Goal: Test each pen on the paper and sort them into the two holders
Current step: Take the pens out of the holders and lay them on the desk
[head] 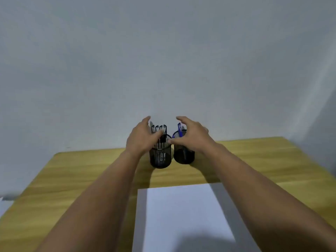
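Note:
Two black mesh holders stand side by side near the far edge of the wooden table. The left holder [160, 158] carries several black pens [160, 129] standing upright. The right holder [184, 154] has a blue pen [179, 130] sticking out. My left hand [141, 138] hovers with spread fingers at the left holder's top, its thumb near the pens. My right hand [192, 137] arches over the right holder, fingers relaxed, thumb near the gap between the holders. Neither hand grips anything. A white sheet of paper [181, 215] lies in front of me.
The wooden table [72, 179] ends at a plain grey wall just behind the holders. Its left edge runs diagonally at the lower left, where a pale object [3, 200] shows beyond it.

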Available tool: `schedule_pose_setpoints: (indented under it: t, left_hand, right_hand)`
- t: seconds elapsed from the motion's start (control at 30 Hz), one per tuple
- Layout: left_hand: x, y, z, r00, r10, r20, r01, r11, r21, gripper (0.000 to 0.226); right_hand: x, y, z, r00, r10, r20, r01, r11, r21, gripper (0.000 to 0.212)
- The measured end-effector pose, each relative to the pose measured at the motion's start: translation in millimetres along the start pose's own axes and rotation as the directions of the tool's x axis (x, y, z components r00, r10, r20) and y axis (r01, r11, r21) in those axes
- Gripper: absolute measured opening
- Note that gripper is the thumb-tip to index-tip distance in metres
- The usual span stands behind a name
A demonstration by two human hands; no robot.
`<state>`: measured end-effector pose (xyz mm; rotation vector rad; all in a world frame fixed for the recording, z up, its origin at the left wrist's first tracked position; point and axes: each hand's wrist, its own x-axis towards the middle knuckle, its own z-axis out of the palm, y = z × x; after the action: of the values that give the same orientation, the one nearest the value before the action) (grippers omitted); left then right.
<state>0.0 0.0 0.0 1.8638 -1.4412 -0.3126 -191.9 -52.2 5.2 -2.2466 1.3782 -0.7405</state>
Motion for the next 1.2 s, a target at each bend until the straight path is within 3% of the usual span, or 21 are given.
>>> schedule_pose_setpoints:
  t: [0.17, 0.27, 0.4, 0.5, 0.73, 1.0, 1.2]
  left_hand:
    - [20.0, -2.0, 11.7, 0.997, -0.072, 0.017, 0.074, 0.989, -0.127, 0.072]
    - [23.6, -1.2, 18.7, 0.996, -0.093, 0.008, 0.093, 0.984, -0.151, 0.052]
    - [29.8, -8.9, 24.0, 0.994, -0.099, 0.047, 0.109, 0.934, -0.342, 0.035]
    - [31.3, -12.9, 23.3, 0.989, -0.052, 0.135, 0.104, 0.906, -0.411, 0.030]
    - [31.9, -12.1, 16.0, 0.980, -0.026, 0.196, 0.117, 0.875, -0.470, 0.024]
    - [29.8, -10.8, 10.4, 0.974, -0.036, 0.225, 0.157, 0.822, -0.548, 0.028]
    - [31.8, -7.2, 4.7, 0.985, -0.001, 0.172, 0.100, 0.818, -0.566, 0.030]
  right_hand:
    - [16.6, 12.0, 10.5, 0.996, 0.030, -0.084, -0.017, 0.989, 0.145, 0.057]
    - [21.8, 17.1, 15.0, 0.990, 0.057, -0.128, -0.030, 0.978, 0.208, 0.040]
    - [29.3, 15.1, 17.5, 0.992, 0.096, -0.077, -0.080, 0.978, 0.194, 0.024]
    - [37.6, 18.8, 21.8, 0.992, 0.121, -0.034, -0.107, 0.955, 0.278, 0.011]
    - [38.1, 26.6, 25.7, 0.982, 0.182, -0.041, -0.137, 0.854, 0.502, 0.017]
    - [32.7, 25.9, 19.1, 0.974, 0.205, -0.098, -0.117, 0.822, 0.557, 0.015]
    - [27.8, 21.4, 12.3, 0.965, 0.217, -0.146, -0.101, 0.825, 0.557, 0.017]
